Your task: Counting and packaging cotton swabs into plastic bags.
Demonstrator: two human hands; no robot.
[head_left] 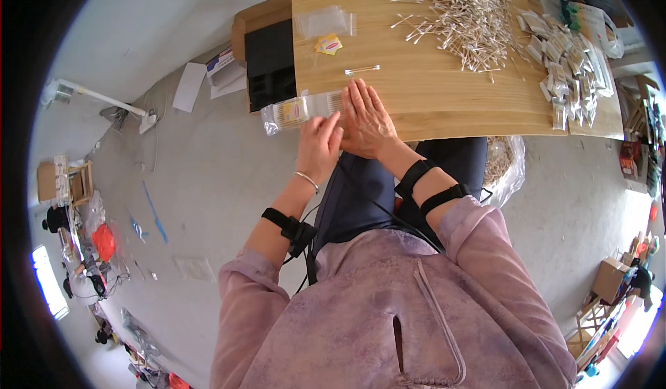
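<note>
Clock directions are taken from the right hand, with 12 o'clock toward the far side of the pale wood-grain counter. The right hand lies flat and wide, fingers straight and together, beside a row of slim cotton swabs at 10 o'clock; this posture presumably braces the row's end and squares it. The left hand, at 8 o'clock, is narrow, with bent fingers at the near edge of the strip of clear plastic packaging; whether it pinches the film cannot be told. That packaging, a clear flat plastic bag with swabs and a yellow label, lies at 9 o'clock and reaches past the counter's left edge, probably so that both hands can work close to the body. Two loose white-tipped swabs lie at 12 o'clock. Small yellow printed labels and flat clear plastic sleeves lie at 11 o'clock, apparently within easy left-hand reach. The large loose heap of white-tipped swabs occupies 1 to 2 o'clock, and a pile of small clear swab-filled packets sits between 2 and 3 o'clock, seemingly separated to prevent mixing.
</note>
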